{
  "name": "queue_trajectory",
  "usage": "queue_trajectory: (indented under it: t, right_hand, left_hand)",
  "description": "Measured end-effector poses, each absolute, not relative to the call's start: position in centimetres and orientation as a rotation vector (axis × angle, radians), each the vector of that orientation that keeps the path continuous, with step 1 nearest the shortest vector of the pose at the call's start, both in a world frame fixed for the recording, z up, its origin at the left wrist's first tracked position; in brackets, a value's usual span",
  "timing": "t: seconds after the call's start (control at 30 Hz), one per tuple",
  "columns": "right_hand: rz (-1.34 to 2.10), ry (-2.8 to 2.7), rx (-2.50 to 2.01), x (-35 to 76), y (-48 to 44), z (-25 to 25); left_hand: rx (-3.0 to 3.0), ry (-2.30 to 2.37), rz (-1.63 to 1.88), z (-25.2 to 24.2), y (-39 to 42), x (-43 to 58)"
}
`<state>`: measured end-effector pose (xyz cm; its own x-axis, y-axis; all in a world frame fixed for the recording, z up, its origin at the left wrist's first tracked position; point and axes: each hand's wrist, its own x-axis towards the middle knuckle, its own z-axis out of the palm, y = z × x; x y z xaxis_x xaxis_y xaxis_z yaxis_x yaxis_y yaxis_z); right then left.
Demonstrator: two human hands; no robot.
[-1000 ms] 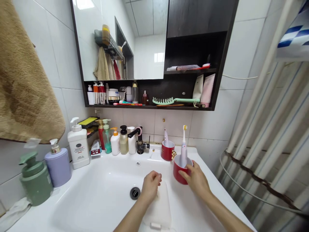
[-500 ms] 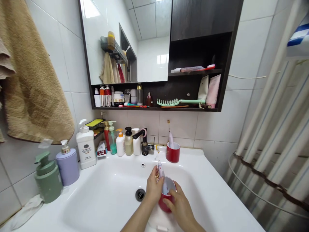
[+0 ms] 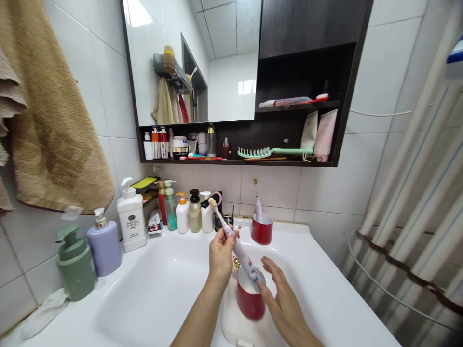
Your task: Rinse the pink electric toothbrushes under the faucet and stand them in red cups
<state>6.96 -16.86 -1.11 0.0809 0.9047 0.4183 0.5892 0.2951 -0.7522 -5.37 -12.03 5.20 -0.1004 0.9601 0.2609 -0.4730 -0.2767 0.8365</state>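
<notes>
Big brown towel (image 3: pixel 54 125) hangs on the left wall; striped curtain (image 3: pixel 415 202) fills the right side; a dark cabinet (image 3: pixel 304 29) with a mirror (image 3: pixel 188 62) sits above the white sink (image 3: pixel 152 294), and its open shelf holds small jars and a green comb (image 3: pixel 269 152).

Along the worktop (image 3: pixel 325 299) on the left: green pump bottle (image 3: pixel 74 262), purple bottle (image 3: pixel 104 246) just beside it, then a white bottle (image 3: pixel 130 221); a row of smaller bottles (image 3: pixel 184 214) stands by the black tap (image 3: pixel 217 212) at the back wall.

A white box (image 3: pixel 231 323) lies at the front right of the basin, with the red cup (image 3: pixel 249 296) upright over it; can't tell if the cup is actually resting on it, it's a bit blurry. The second cup (image 3: pixel 262 230) stands well back by the wall, another brush upright inside.

Right hand (image 3: pixel 284 306) is spread wide, fingers apart, just right of the cup; whether the thumb touches it I can't tell. Left hand (image 3: pixel 221 253) is pinching the toothbrush (image 3: pixel 241 255) around mid-handle; the brush is tilted, its head up and to the left near the tap, its bottom end dipping into the cup.
</notes>
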Motion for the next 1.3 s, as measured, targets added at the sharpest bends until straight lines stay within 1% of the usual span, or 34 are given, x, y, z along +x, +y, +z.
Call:
queue_trajectory:
  t: [0.1, 0.17, 0.27, 0.33, 0.5, 0.7, 0.77, 0.83, 0.9, 1.07, 1.2, 1.23, 1.3]
  right_hand:
    - [0.856, -1.664, -1.276, 6.9, -18.0, 0.3]
    - [1.131, -1.655, -1.231, 6.7, -18.5, 0.2]
    - [1.358, -1.534, -1.247, 6.5, -18.5, -1.0]
    - [1.375, -1.505, -1.301, 6.4, -18.4, -1.6]
    - [1.238, -1.634, -1.447, 6.4, -18.4, -1.3]
    - [0.747, -1.852, -1.720, 6.9, -18.7, -0.3]
    - [0.839, -1.839, -1.677, 6.8, -18.7, -0.3]
    - [1.079, -1.760, -1.591, 6.5, -18.7, -0.4]
    - [1.217, -1.678, -1.555, 6.2, -18.7, -0.5]
    - [1.059, -1.715, -1.574, 6.0, -18.7, -0.4]
    - [1.318, -1.596, -1.528, 5.7, -18.7, -0.2]
    - [1.325, -1.595, -1.524, 5.7, -18.8, -0.2]
    - [1.222, -1.632, -1.529, 5.6, -18.8, -0.3]
  left_hand:
    - [0.844, 0.655, 1.415, 4.1, -13.0, -4.4]
    - [0.742, 0.664, 1.325, 2.6, -13.0, -3.8]
    - [0.646, 0.696, 1.253, 0.8, -12.4, -3.6]
    - [0.597, 0.724, 1.243, 0.2, -11.9, -4.0]
    - [0.560, 0.769, 1.272, -0.1, -11.3, -4.5]
    - [0.543, 0.801, 1.344, 0.0, -11.2, -3.8]
    - [0.522, 0.798, 1.367, 0.1, -11.2, -3.6]
    - [0.500, 0.797, 1.376, 0.1, -11.1, -3.6]
    - [0.486, 0.785, 1.381, 0.1, -11.0, -3.7]
    - [0.475, 0.735, 1.404, 0.1, -10.9, -3.7]
    - [0.454, 0.720, 1.401, 0.2, -10.9, -3.7]
    - [0.452, 0.718, 1.400, 0.2, -10.9, -3.7]
    - [0.451, 0.720, 1.406, 0.2, -10.8, -3.7]
